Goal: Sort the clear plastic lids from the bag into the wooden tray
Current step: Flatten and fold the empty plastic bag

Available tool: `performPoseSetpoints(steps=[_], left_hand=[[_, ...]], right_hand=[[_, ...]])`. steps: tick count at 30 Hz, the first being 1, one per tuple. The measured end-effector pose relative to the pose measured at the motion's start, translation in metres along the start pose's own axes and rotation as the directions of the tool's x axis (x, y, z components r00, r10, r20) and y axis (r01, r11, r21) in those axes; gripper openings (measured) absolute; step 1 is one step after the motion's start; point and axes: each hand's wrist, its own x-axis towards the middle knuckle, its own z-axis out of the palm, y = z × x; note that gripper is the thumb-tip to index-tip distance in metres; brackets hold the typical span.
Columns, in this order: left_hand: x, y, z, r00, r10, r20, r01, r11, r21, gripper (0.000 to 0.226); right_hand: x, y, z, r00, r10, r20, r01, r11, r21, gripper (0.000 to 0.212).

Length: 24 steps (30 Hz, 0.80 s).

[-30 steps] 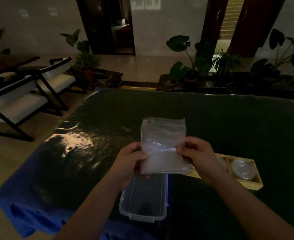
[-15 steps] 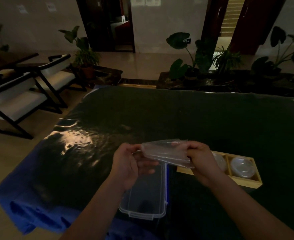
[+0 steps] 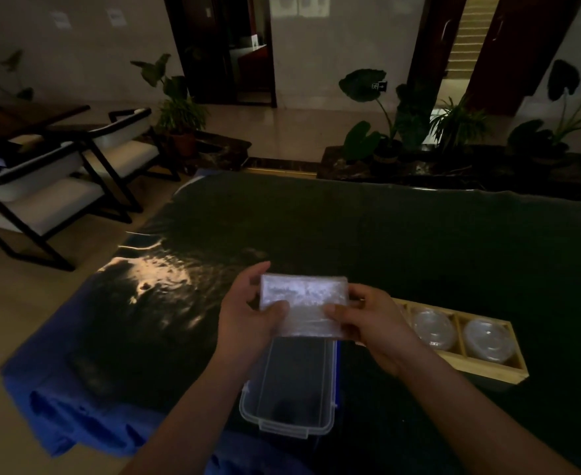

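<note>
I hold the clear plastic bag [image 3: 304, 303] in the air with both hands. My left hand [image 3: 248, 317] grips its left edge, with the fingers [image 3: 253, 274] curled behind and the thumb on the front. My right hand [image 3: 367, 323] pinches the lower right corner in the same way. The bag is over the far end of a clear plastic box [image 3: 295, 389] on the dark green surface [image 3: 385, 234]. The wooden tray [image 3: 487, 371] stands just beside my right hand. Two of its compartments each hold one clear lid [image 3: 434, 329].
</note>
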Motion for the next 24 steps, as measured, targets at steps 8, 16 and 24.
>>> performPoseSetpoints(steps=[8,16,24], left_hand=[[-0.023,-0.002,-0.024,0.930,-0.324,0.174,0.349,0.926,-0.143,0.033],[-0.052,-0.022,-0.090,0.902,-0.421,0.102,0.425,0.818,-0.388,0.033],[-0.086,-0.057,-0.175,0.845,-0.494,-0.206,0.400,0.839,-0.368,0.018]], right_hand=[[0.005,0.001,0.021,0.986,-0.131,-0.098,0.121,0.987,-0.109,0.031],[0.017,0.022,0.091,0.995,-0.097,0.028,0.101,0.969,-0.224,0.034],[0.026,0.047,0.172,0.958,0.015,0.287,0.066,0.960,-0.272,0.031]])
